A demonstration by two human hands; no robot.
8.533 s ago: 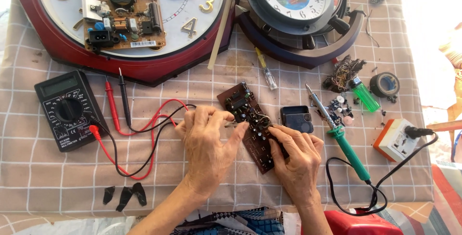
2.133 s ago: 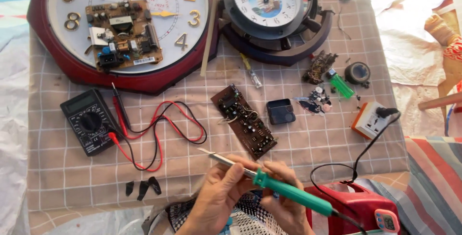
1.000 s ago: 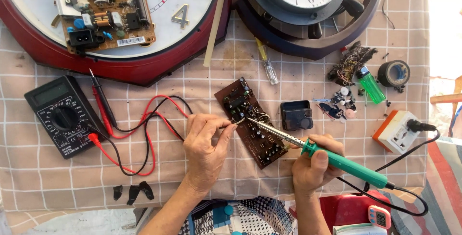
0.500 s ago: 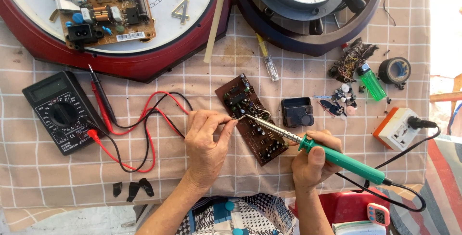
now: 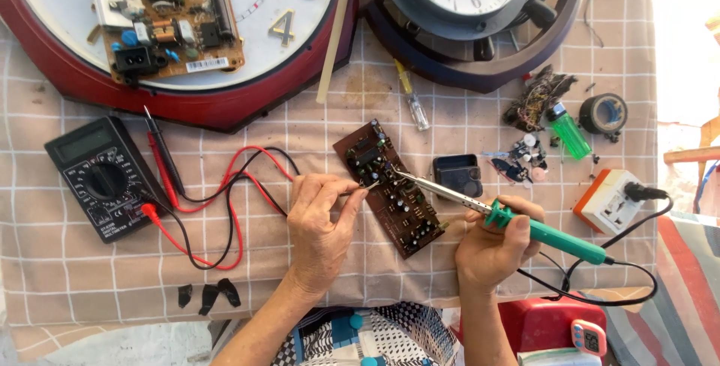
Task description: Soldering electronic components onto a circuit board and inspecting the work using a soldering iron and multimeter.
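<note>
We see a beige tablecloth [image 5: 480, 122] with a white grid check. The soldering iron [image 5: 525, 227] has a green handle and silver shaft, with a black cord. The circuit board [image 5: 386, 186] is dark brown. The multimeter [image 5: 101, 178] is black with a grey screen; its leads [image 5: 217, 208] are red and black. The large clock [image 5: 247, 73] has a dark red rim, white face and gold numerals, and a tan board [image 5: 169, 13] lies on it. The smaller clock [image 5: 472, 6] is dark navy with a white dial. The lighter [image 5: 568, 132] is green, the socket block [image 5: 609, 201] white and orange, the small box [image 5: 457, 175] black, the tape roll [image 5: 604, 113] black.
</note>
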